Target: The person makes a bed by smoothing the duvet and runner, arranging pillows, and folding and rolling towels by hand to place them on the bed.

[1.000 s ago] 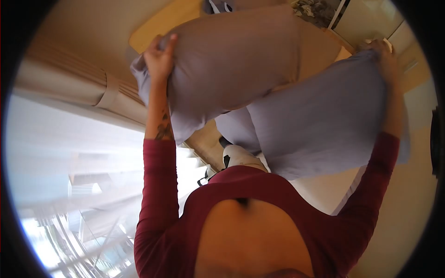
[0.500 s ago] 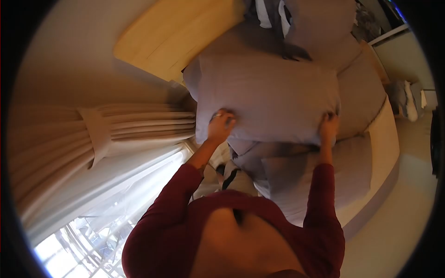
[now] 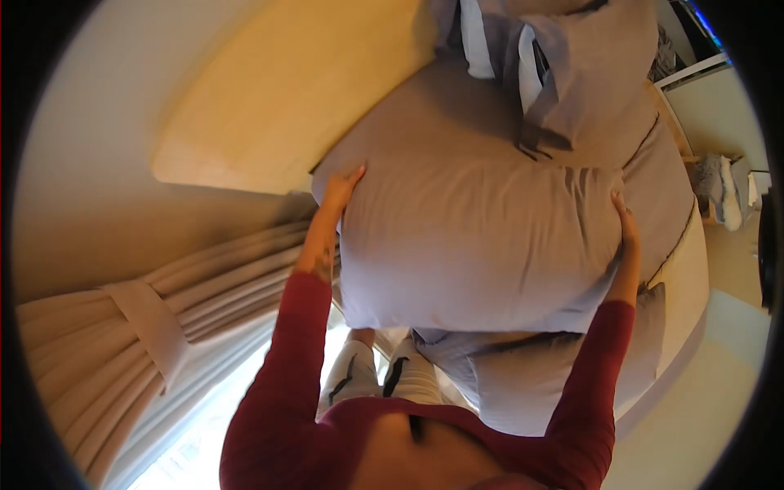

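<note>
While both arms reach forward over the bed (image 3: 645, 196), the pillow (image 3: 482, 245) sits crosswise right in front of the person, long axis running pretty much left to right, with maybe a slight tip down at the right end. One long edge faces the person's body, the other faces the far side of the bed.

Grip-wise, it's clasped by its two short ends: left hand (image 3: 340, 192) around the left end, thumb side up top, and right hand (image 3: 625, 220) along the right end, fingers pretty straight. Some fingers are hidden, so can't tell how hard either one squeezes.

Looks-wise it's plain mauve-grey, plump and rounded, smooth along the near side, with creases fanning out near the right hand.

As for the surroundings, a second pillow (image 3: 523, 384) in a similar grey pokes out under the near edge; can't tell if the two touch. Past the far edge there's a heap (image 3: 588, 65) of grey and white fabric on the bed. A yellowish headboard (image 3: 286, 106) is off to the left, with a tied-back beige curtain (image 3: 237, 282) nearer the person, just beside the left forearm.
</note>
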The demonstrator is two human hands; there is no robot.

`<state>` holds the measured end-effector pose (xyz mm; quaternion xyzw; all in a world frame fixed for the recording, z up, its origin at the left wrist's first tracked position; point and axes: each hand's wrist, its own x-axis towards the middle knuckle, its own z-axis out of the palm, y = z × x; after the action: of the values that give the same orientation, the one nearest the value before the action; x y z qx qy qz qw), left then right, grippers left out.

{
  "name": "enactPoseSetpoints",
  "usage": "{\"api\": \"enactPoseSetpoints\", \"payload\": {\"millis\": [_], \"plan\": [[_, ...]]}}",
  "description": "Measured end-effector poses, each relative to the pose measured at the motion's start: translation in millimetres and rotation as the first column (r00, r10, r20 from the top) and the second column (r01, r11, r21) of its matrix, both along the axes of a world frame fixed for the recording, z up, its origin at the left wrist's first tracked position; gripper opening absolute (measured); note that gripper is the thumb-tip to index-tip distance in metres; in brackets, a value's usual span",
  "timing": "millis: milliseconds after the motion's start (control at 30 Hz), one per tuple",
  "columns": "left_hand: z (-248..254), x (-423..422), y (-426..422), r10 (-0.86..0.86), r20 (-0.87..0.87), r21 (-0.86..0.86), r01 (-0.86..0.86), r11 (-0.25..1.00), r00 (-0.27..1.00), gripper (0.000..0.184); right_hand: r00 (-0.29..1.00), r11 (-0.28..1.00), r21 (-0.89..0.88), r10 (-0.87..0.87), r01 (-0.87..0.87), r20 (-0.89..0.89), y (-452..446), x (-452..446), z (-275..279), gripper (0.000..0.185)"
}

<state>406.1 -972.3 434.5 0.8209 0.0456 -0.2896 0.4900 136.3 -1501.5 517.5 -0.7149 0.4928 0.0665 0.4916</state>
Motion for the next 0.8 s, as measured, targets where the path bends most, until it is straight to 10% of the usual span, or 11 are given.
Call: {"api": "enactPoseSetpoints", "payload": {"millis": [200, 367, 400, 600, 700, 733, 800], "plan": [[43, -76, 182, 0.66, -0.169, -0.454, -0.652, 0.607, 0.732, 0.028, 0.85, 0.998, 0.013, -0.06, 0.063, 0.523, 95, 77, 91, 0.044], [168, -26, 216, 0.72, -0.137, -0.55, -0.657, 0.516, 0.68, 0.04, 0.722, 0.93, 0.352, -0.172, -0.105, 0.67, 159, 278, 129, 0.024], [175, -17, 211, 0.827, -0.155, -0.468, -0.778, 0.419, 0.54, 0.043, 0.731, 0.97, 0.234, -0.109, -0.071, 0.673, 137, 317, 91, 0.023], [158, 13, 168, 0.737, -0.144, -0.676, -0.609, 0.414, 0.661, 0.052, 0.598, 0.941, 0.313, -0.327, 0.132, 0.732, 131, 437, 31, 0.024], [165, 28, 152, 0.708, -0.303, -0.773, -0.599, 0.209, 0.638, 0.053, 0.68, 0.871, -0.219, -0.163, 0.439, 0.715, 123, 455, 38, 0.027], [165, 32, 144, 0.708, -0.304, -0.772, -0.601, 0.209, 0.637, 0.053, 0.975, 0.604, -0.794, 0.121, 0.076, 0.186, 113, 452, 56, 0.027], [175, 41, 118, 0.725, -0.245, -0.829, -0.527, 0.188, 0.644, 0.055, 0.967, 0.593, -0.792, 0.087, 0.144, 0.24, 48, 473, 46, 0.032]]}}
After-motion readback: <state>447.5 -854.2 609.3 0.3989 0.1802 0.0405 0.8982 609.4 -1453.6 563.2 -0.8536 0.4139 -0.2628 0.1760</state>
